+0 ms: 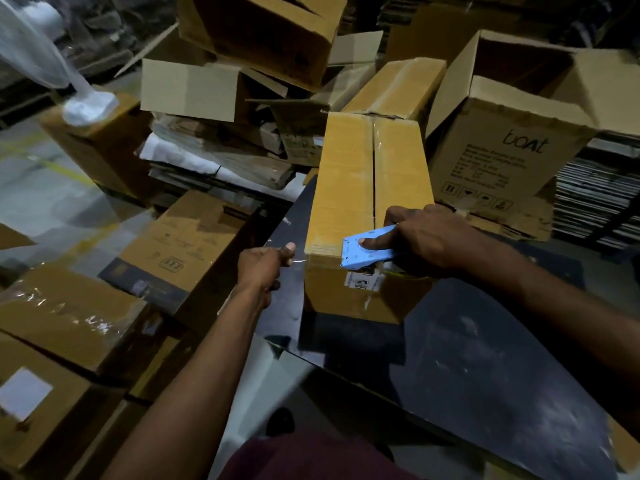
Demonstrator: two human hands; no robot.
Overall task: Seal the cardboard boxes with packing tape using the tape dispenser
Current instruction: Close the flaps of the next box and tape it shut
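Note:
A long closed cardboard box (346, 188) lies on a dark table (485, 358), its top flaps meeting in a centre seam with clear tape shining along part of it. My right hand (429, 237) grips a light blue tape dispenser (367, 249) at the box's near top edge, with one finger laid along the dispenser's top. Just left of the box's near corner, my left hand (266, 265) pinches a strip of clear tape (298, 260) that runs to the box. A white label sits on the box's near face.
An open box printed "boat" (519, 157) stands at the right, behind the table. Several open and crushed boxes (256, 39) are piled at the back. Taped boxes (69, 317) fill the floor at the left. Plastic wrap (38, 46) hangs at the top left.

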